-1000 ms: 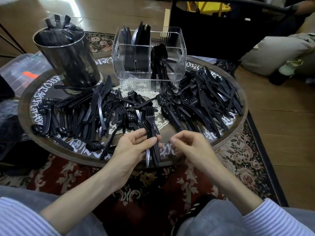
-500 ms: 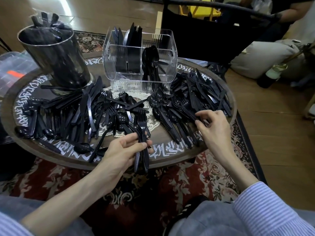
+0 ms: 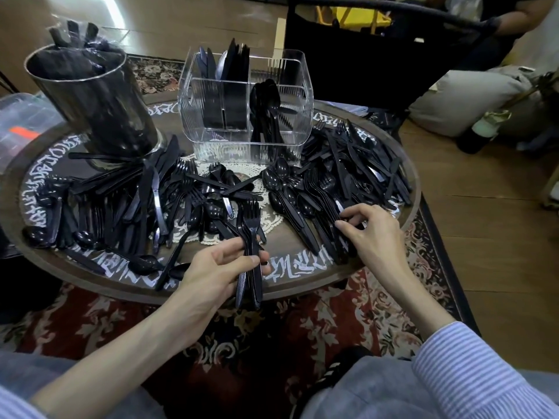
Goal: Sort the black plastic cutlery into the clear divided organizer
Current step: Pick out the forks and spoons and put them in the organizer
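- A bundle of black forks (image 3: 250, 237) sits in the left hand (image 3: 220, 269), tines pointing away from the person and handles hanging past the near rim of the round worktop (image 3: 305, 290).
- The left fingers (image 3: 239, 263) are curled narrow around the fork handles, thumb across the top, holding the bundle clear of the pile.
- Just to the right of those fingers, the right hand (image 3: 373, 234) rests on a row of black cutlery (image 3: 320, 213) lying on the worktop; its fingers are bent, with the tips touching the pieces. Whether they have pinched one cannot be told.
- Beyond the right fingers, a heap of knives and forks (image 3: 363, 167) spreads to the far right rim of the worktop.
- To the left of the left fingers, more loose cutlery (image 3: 121, 207), spoons, knives and forks mixed, covers the worktop out to its left rim.
- Straight ahead of both hands, past the piles, stands the clear divided organizer (image 3: 246, 107). Knives stand upright in its left compartments, spoons stand bowl-up in a right-hand compartment, and fork tines show at the back right.
- Ahead and to the left of the left fingers, a dark cylindrical container (image 3: 93, 101) stands on the worktop with wrapped black cutlery sticking out of its top.
- Under the worktop lies a patterned red rug (image 3: 302, 322); striped blue sleeves (image 3: 472, 370) show at the near edge of the view.
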